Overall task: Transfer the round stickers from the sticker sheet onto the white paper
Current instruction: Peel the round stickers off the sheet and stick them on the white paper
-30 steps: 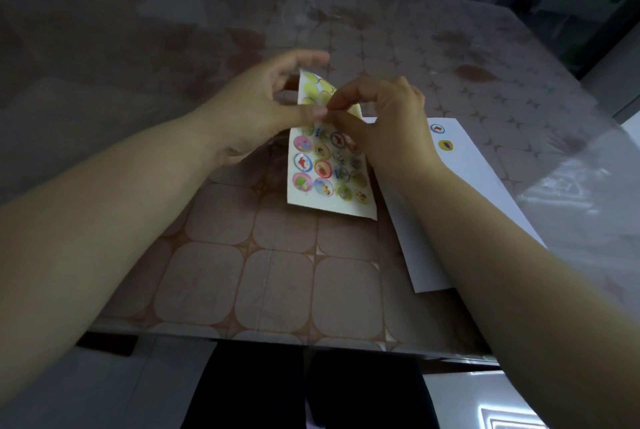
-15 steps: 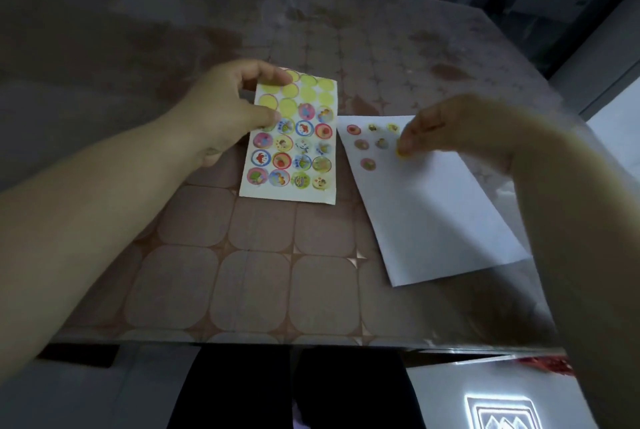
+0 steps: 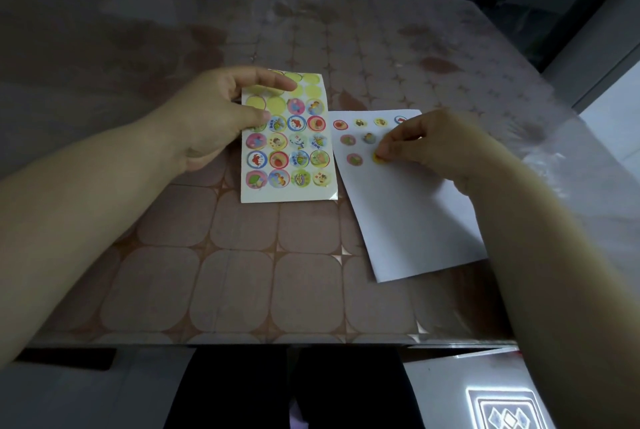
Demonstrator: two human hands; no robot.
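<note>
The right hand (image 3: 443, 144) pinches a yellow round sticker (image 3: 376, 159) down onto the white paper (image 3: 408, 220); the sticker sheet (image 3: 289, 151) — long axis near-to-far — lies just left, its far corner pinched by the left hand (image 3: 214, 116).

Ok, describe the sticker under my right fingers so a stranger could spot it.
Find the white paper right of the sticker sheet. In its lowest sticker row, beside a pink sticker, is the yellow sticker. It alone sits under fingertips of the right hand.
</note>
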